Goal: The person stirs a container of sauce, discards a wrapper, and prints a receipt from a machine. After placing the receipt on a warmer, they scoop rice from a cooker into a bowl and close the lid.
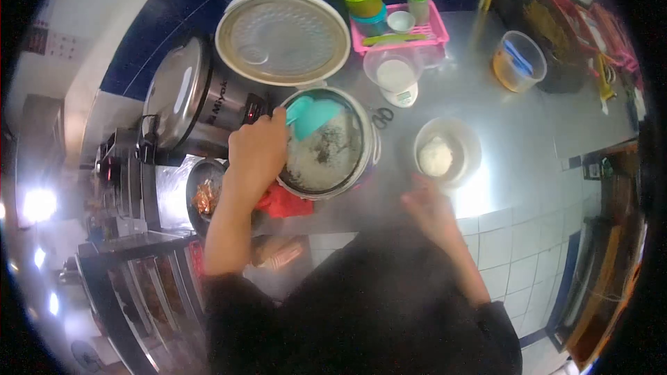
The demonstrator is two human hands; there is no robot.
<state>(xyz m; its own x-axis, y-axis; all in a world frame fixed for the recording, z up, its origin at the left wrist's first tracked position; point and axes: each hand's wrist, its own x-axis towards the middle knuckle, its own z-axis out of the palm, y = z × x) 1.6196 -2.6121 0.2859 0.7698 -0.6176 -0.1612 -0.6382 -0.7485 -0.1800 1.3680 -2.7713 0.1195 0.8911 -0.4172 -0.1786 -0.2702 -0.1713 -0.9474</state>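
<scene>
My left hand (257,149) is closed on a turquoise scoop (321,117) and reaches over the open rice cooker (368,149). The scoop's bowl is inside the pot, close over the white rice (333,156). Behind the pot, the cooker's lid (285,36) stands raised. My right hand (431,210) has its fingers loosely stretched out at the near side of a clear plastic tub (467,156), fingertips right by its rim. A mound of white rice (436,158) lies in that tub. Beneath my left wrist is a red cloth (286,203).
A kitchen scale (403,96) bears a clear container (392,69). Scissors (382,117) lie beside the cooker. Farther back are a pink tray (436,35) and a tub with orange contents (511,69). A large steel cooker (187,97) and a dark pan (201,194) stand left.
</scene>
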